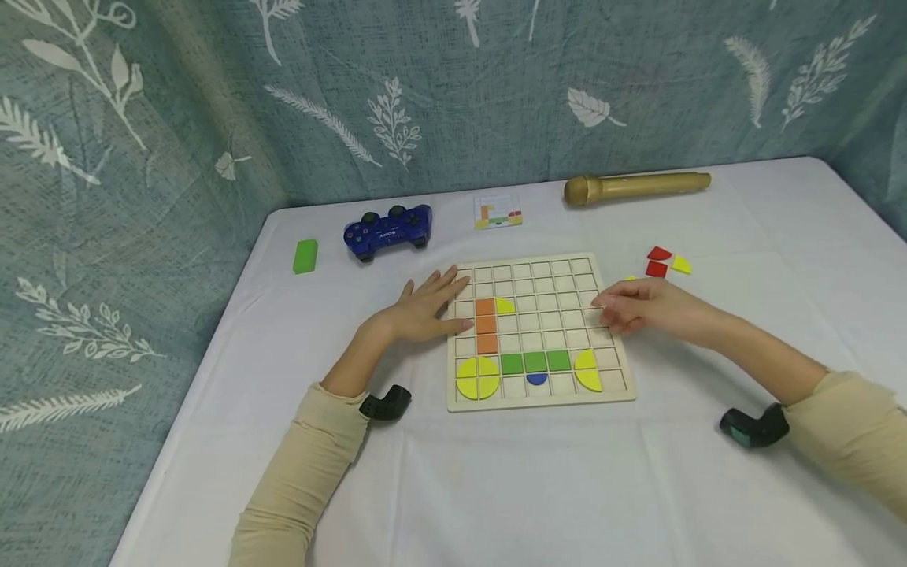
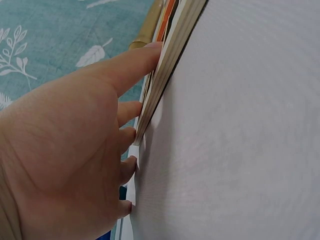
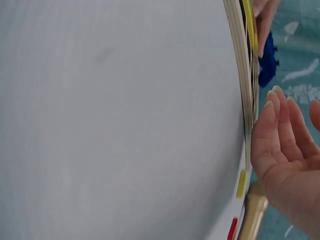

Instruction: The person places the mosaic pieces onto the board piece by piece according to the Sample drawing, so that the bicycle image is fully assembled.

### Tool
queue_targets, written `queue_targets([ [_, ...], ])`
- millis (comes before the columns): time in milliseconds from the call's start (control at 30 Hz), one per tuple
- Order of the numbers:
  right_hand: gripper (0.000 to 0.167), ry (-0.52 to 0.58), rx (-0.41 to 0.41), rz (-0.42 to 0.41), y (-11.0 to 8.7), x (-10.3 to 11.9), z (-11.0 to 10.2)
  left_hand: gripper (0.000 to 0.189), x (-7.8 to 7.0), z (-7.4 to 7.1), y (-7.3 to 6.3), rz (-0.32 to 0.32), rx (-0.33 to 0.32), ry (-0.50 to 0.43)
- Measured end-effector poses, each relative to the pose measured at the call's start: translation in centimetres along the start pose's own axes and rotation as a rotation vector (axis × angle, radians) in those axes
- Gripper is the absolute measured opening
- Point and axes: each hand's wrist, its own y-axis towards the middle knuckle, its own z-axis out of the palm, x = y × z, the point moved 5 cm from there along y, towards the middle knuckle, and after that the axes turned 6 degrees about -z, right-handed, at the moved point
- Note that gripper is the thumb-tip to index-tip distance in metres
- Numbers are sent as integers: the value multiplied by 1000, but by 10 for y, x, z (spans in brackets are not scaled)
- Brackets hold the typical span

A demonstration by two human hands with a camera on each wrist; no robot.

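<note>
A wooden grid board [image 1: 542, 402] lies on the white table. My left hand [image 1: 420, 313] rests on its left edge with fingers spread, the thumb over the frame. Over the right edge hovers my right hand [image 1: 648, 307], fingers loosely bent; in the right wrist view nothing shows between the fingers and the thumb. Orange squares [image 1: 486, 324] form a column on the board, a yellow quarter circle [image 1: 505, 305] beside its top. Lower down are a yellow circle of quarters [image 1: 478, 378], a row of green squares [image 1: 534, 362], a blue rounded piece [image 1: 537, 379] and two yellow quarters [image 1: 587, 370].
Loose red pieces [image 1: 657, 269] and a yellow piece [image 1: 681, 264] lie beyond my right hand. Along the back are a pattern card [image 1: 498, 213], a blue game controller [image 1: 388, 231] and a gold microphone [image 1: 638, 187]. A green block [image 1: 305, 257] lies at left.
</note>
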Motion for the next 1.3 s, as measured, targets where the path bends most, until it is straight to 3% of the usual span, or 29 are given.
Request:
queue_targets([
  [200,45,24,-82,10,-7,-9,-26,80,-1,-1,0,-1,1,5],
  [367,52,34,-193,64,-10,-18,-46,80,-1,-2,1,-9,2,11],
  [567,63,-40,-286,134,-8,-20,-55,80,0,-2,1,-3,0,8],
  [833,53,-98,-282,112,-1,-17,-49,80,2,0,2,8,-5,10],
  [1100,56,-192,-261,141,7,-15,-45,80,0,0,2,7,0,9],
  [1300,50,-268,-235,69,13,-10,-40,80,0,-1,1,-3,4,7],
])
